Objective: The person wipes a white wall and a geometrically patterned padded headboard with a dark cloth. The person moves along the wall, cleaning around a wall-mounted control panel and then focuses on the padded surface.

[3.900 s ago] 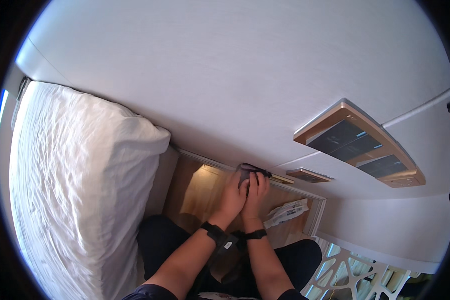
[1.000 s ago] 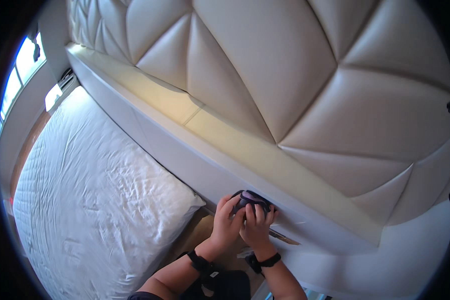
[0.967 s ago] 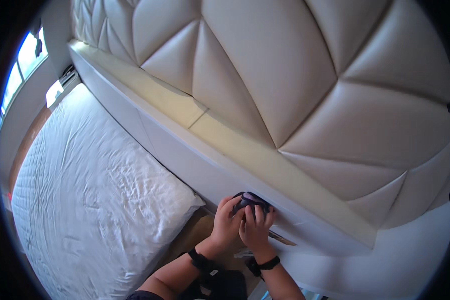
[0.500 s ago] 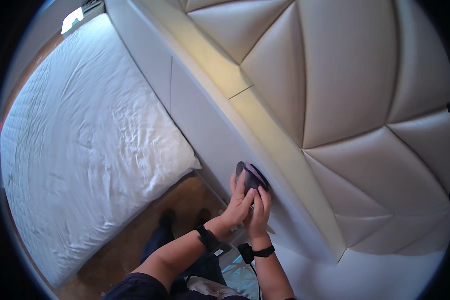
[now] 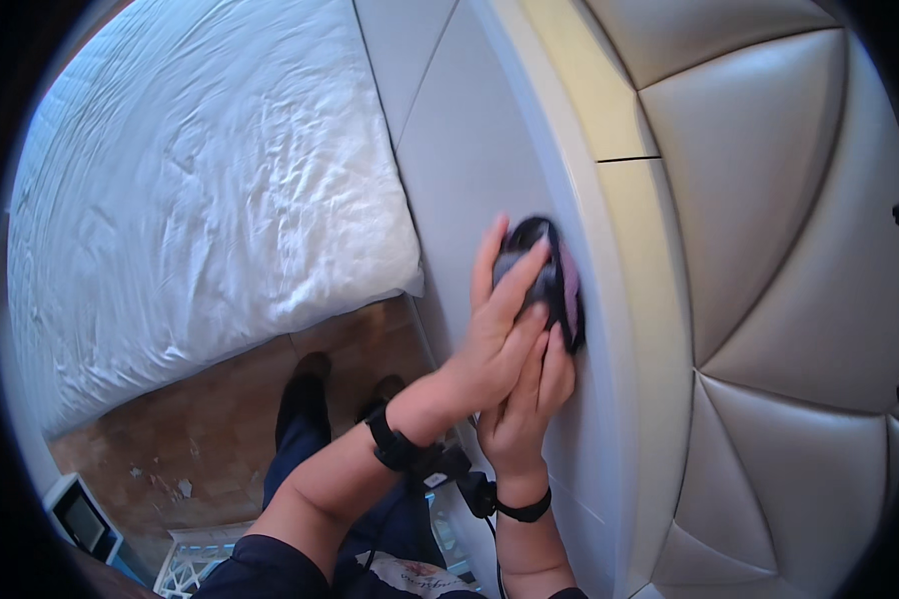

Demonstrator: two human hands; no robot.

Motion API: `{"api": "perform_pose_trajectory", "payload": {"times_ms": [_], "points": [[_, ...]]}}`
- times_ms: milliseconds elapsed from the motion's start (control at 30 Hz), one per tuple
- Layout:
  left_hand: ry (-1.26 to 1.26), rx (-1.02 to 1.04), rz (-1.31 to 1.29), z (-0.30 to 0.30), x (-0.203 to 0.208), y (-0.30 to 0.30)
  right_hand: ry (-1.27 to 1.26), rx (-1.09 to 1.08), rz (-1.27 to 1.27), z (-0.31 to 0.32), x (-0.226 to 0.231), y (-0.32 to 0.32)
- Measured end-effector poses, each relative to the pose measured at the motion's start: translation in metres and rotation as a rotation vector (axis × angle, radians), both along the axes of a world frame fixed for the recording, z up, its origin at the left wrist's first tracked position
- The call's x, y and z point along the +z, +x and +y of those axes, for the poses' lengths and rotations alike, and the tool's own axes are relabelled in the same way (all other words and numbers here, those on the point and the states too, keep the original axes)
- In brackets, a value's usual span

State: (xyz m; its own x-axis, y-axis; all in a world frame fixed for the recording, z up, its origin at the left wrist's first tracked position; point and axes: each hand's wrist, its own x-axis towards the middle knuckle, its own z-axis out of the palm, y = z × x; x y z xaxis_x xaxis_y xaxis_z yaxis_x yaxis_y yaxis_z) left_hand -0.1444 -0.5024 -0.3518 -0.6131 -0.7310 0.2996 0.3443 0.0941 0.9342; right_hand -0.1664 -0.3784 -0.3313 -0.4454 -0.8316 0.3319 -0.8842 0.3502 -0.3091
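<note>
A small dark, partly glossy thing with a purple side [image 5: 569,285] is pressed against the pale grey bed-frame panel [image 5: 459,170]; its kind I cannot make out. My left hand [image 5: 499,324] lies over its left side, fingers spread around it and the index fingertip near its top. Close below, my right hand [image 5: 534,399] grips its lower end, fingertips bent onto it. The two hands touch and partly hide the thing. Each wrist carries a black strap, the left strap [image 5: 390,439] and the right strap [image 5: 524,507].
A bed with a wrinkled white sheet [image 5: 220,190] spreads to the left. On the right rises a padded beige headboard [image 5: 759,200] with a cream ledge [image 5: 644,240]. My feet stand on brown wooden floor [image 5: 200,419]; a white lattice basket [image 5: 185,559] and a white-framed device [image 5: 80,514] stand lower left.
Both hands and the dark thing have moved up along the panel, away from me. My view has turned and shifted, bringing the basket and device into sight at lower left.
</note>
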Motion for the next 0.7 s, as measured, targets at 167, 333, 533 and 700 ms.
{"api": "perform_pose_trajectory", "payload": {"times_ms": [167, 333, 533, 700], "points": [[-0.153, 0.01, -0.094, -0.03, -0.004, -0.003, -0.099, -0.011, 0.056, -0.028, -0.013, -0.006], [-0.139, -0.204, -0.176, 0.012, -0.031, 0.02, -0.003, -0.148, 0.04, 0.04, -0.068, 0.02], [0.049, -0.213, -0.051, 0.077, -0.08, 0.034, 0.023, -0.178, 0.049, 0.105, -0.121, 0.035], [-0.007, -0.181, -0.172, 0.03, -0.093, 0.021, 0.051, -0.053, 0.204, 0.058, -0.109, 0.011]]}}
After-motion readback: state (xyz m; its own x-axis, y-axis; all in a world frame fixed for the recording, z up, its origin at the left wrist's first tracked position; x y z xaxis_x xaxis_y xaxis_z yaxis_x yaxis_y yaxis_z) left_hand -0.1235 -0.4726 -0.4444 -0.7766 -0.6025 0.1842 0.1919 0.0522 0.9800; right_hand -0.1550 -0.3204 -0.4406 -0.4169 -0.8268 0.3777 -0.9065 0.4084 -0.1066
